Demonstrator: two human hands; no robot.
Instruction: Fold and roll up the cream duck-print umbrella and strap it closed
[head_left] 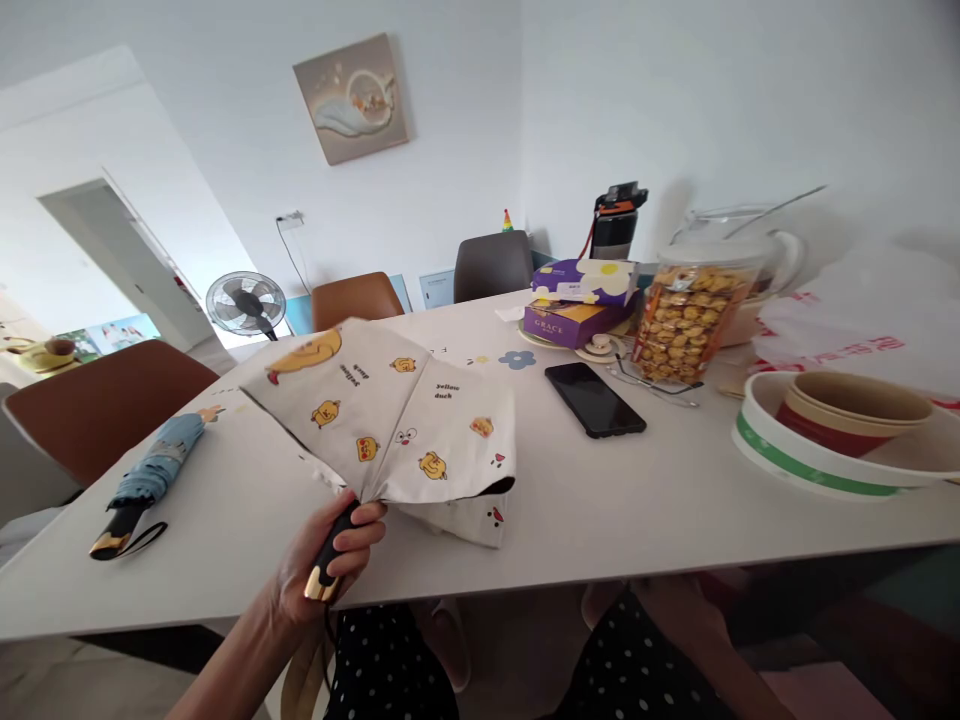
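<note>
My left hand (337,550) is closed around the black and gold handle of a cream umbrella (420,420) printed with yellow ducks. The umbrella's cloth is loose and partly spread, with its folds fanning out over the table. Part of the cloth hangs lower on the right, showing a dark inside edge. My right hand (675,612) is low by my right leg, below the table edge, in shadow; its fingers are hidden. To the left of my left hand lies a folded blue umbrella (160,462) with a black and gold handle and a wrist loop.
On the white table (577,510) lie a black phone (595,399) and eyeglasses (660,393). Tissue packs (574,322), a jar of snacks (686,320) and a black bottle (616,225) stand behind. At right are a white-green tub (817,470), a paper bowl (847,412) and a plastic bag (870,320).
</note>
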